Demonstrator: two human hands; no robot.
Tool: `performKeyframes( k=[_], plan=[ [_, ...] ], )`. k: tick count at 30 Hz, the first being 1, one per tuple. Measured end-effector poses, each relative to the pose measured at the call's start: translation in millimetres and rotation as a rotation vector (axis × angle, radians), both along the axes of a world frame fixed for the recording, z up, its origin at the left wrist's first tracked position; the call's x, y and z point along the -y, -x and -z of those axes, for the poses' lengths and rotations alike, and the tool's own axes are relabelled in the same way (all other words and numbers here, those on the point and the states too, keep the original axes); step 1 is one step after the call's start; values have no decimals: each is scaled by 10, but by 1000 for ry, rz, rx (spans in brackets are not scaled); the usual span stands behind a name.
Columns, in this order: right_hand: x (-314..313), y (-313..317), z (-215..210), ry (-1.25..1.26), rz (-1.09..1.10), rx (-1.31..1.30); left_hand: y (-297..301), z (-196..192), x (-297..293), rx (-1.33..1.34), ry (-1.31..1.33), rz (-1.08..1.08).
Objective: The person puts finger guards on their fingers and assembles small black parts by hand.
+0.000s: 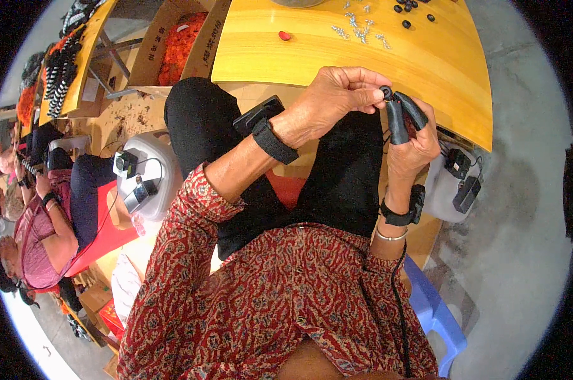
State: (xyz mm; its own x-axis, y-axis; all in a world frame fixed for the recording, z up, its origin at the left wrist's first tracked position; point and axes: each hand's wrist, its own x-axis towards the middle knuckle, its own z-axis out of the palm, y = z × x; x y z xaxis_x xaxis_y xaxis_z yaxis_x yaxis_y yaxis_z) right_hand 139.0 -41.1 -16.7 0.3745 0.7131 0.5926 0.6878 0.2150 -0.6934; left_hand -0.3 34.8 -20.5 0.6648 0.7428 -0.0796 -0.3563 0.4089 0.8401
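Smooth, dark-handled pliers (pixel 397 123) point toward the yellow table (pixel 267 57), right hand (pixel 421 139) clasping them; left hand (pixel 343 95) pinches a round black bead (pixel 386 92).

yellow tbl (pixel 255 60), grey flr (pixel 521 209) to rt, blue stool (pixel 429 301) lwr rt

Black tool handles (pixel 398 128), yellow table (pixel 255 57)

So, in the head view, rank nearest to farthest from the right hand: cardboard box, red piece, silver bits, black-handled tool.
From the right hand:
1. Black-handled tool: in its grip.
2. Silver bits: on the yellow table, ahead-left.
3. Red piece: on the table, farther left.
4. Cardboard box: beyond the table's left edge.
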Motion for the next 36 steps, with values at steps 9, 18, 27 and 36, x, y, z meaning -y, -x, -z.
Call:
performKeyframes(
  k=[9,18,27,36],
  plan=[
    [33,-23,63,-23,-2,99,-3,-39,34,-123,-112,-32],
    [90,13,63,-41,25,130,-5,-84,66,-176,-125,-31],
    [85,19,64,-45,20,159,-20,-81,70,-179,-146,-88],
    [104,-9,128,15,-17,-23,2,-101,57,-248,-197,-35]
  ],
)
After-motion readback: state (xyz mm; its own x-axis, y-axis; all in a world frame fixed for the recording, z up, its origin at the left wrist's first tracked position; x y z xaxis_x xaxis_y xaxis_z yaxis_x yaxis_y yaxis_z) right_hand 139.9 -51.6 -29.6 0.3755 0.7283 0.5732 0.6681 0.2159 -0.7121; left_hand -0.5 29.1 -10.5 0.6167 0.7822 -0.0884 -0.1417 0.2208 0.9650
